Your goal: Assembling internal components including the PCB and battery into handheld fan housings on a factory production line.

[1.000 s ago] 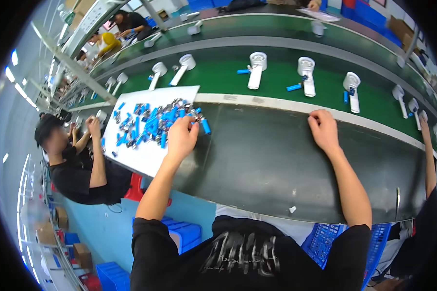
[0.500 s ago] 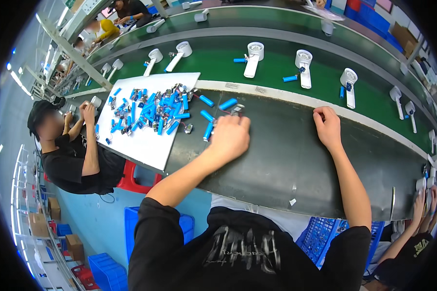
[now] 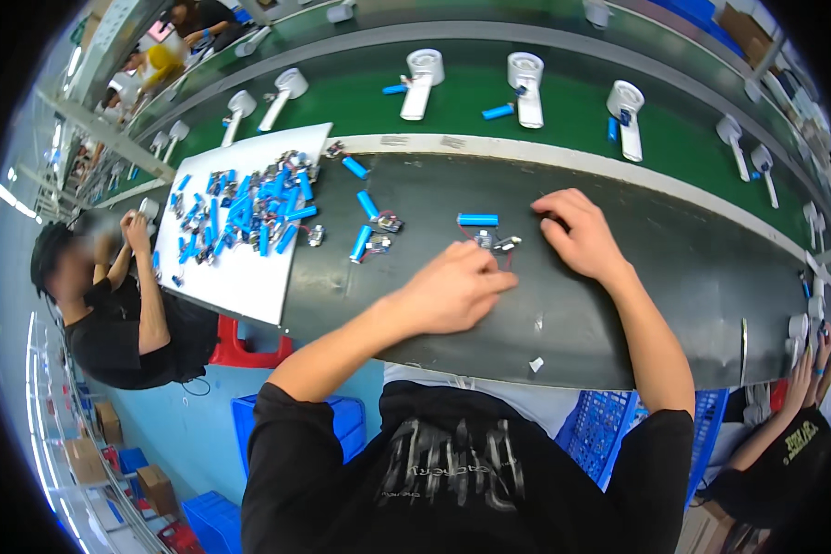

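A blue cylindrical battery lies on the dark work surface in front of me, wired to a small circuit board. My left hand is just on the near side of that board, palm down. Its fingers are loosely bent and apart, the tips close to a thin red wire; whether they touch it I cannot tell. To the right of the battery, my right hand hovers low with curved fingers apart and nothing in them. Two more wired batteries lie left of my left hand.
A white board on the left carries a heap of blue batteries with circuit boards. Beyond the pale ledge, white handheld-fan housings stand on a green conveyor. Co-workers sit at far left and right. A blue crate is below the table edge.
My left hand has moved right and nearer to me, and one battery with its board now lies between my hands. My right hand has shifted left and its fingers have spread. The whole view has shifted.
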Demonstrator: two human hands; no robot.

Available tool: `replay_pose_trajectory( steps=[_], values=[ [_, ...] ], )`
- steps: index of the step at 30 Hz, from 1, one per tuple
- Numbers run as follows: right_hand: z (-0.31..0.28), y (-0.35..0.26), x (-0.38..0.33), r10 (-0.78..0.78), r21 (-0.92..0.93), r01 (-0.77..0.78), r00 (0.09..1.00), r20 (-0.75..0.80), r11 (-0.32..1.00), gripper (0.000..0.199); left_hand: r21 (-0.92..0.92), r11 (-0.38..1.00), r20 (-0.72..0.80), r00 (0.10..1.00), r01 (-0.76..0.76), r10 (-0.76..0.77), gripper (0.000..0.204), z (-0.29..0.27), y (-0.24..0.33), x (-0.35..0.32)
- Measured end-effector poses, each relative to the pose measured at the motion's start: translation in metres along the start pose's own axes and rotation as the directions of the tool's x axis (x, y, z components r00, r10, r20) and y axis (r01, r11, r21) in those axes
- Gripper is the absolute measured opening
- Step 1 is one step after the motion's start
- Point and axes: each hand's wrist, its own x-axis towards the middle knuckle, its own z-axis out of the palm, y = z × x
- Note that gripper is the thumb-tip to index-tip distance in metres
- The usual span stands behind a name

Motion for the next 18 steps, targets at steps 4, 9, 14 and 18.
replay_pose_trajectory(
  steps=[4,9,14,18],
  values=[
    [0.002,-0.004,-0.001,0.002,0.030,-0.005,0.998,0.069,1.000,0.029,-0.085,0.985,-0.029,0.988,0.148,-0.151,0.026,-0.034,-0.029,0.026],
    [0.000,-0.008,-0.003,0.001,0.028,-0.003,0.996,0.084,1.000,0.028,-0.071,0.966,0.064,0.968,0.249,-0.245,0.027,-0.029,-0.059,0.040],
    [0.004,-0.023,-0.002,-0.025,0.089,0.012,0.988,0.152,0.996,0.031,-0.067,0.970,-0.014,0.971,0.235,-0.237,0.024,-0.012,-0.066,0.033],
    [0.007,-0.023,-0.002,-0.039,0.103,0.022,0.985,0.167,0.994,0.026,-0.155,0.971,-0.149,0.967,0.183,-0.206,0.022,-0.006,-0.059,0.030]
  ],
)
